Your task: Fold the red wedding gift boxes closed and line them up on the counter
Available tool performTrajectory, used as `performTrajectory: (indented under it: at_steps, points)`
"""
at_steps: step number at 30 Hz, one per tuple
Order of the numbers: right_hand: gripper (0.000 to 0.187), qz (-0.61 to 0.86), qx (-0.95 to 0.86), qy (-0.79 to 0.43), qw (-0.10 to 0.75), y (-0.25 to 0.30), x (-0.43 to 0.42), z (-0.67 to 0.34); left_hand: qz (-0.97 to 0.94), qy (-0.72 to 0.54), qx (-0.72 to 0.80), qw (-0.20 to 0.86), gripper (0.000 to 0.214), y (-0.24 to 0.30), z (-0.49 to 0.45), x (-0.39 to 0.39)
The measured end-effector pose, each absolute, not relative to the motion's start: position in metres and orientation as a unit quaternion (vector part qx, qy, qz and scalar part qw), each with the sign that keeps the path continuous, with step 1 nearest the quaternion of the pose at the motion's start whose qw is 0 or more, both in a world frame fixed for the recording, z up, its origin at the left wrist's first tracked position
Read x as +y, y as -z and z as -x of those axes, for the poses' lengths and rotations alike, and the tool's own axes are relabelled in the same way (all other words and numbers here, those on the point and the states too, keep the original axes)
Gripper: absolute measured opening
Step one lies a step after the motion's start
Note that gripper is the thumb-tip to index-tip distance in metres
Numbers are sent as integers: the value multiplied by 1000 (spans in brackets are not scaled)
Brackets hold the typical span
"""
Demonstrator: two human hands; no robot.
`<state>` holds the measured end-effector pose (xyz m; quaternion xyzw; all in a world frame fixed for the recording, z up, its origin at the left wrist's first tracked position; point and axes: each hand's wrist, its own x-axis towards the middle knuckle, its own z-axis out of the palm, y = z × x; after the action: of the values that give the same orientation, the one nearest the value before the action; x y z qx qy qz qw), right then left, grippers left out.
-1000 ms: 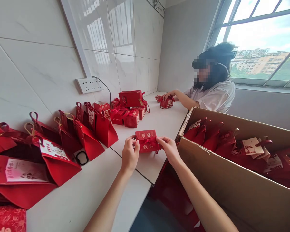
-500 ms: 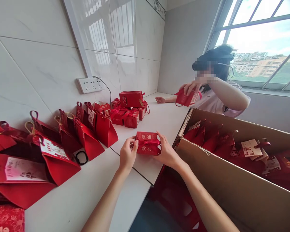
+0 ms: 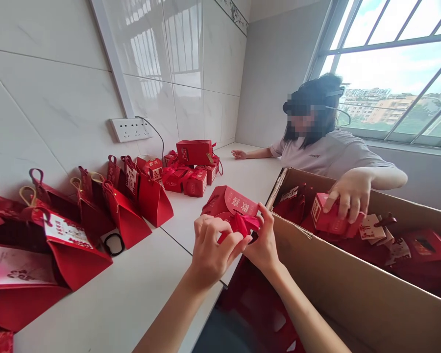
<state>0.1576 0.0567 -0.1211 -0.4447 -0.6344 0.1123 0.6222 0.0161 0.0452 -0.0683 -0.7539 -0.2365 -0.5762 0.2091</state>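
Two hands, left hand [image 3: 211, 250] and right hand [image 3: 265, 240], pinching red gift box's [image 3: 230, 203] ribbon bow [image 3: 242, 224] above tabletop [image 3: 132, 294]; best tugged evenly.

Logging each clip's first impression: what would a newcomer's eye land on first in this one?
Dead centre, both hands, left hand and right hand, grip a small red gift box by its red ribbon above the white counter. Red paper gift bags line the tiled wall on the left. On the right, a co-worker's hand holds a red box inside a big cardboard carton.
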Motion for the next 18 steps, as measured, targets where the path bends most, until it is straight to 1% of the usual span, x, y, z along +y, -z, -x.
performTrajectory:
  at_steps: [4, 13, 18]
  points:
    - [78, 427, -636, -110, 633, 115, 54, -162, 755, 583, -226, 195, 11, 65, -17, 42]
    - [84, 446, -639, -110, 617, 109, 49, -167, 751, 592, -225, 187, 11, 61, -17, 41]
    - [88, 448, -643, -74, 617, 109, 49, -170, 743, 599, -229, 192, 12, 62, -14, 43]
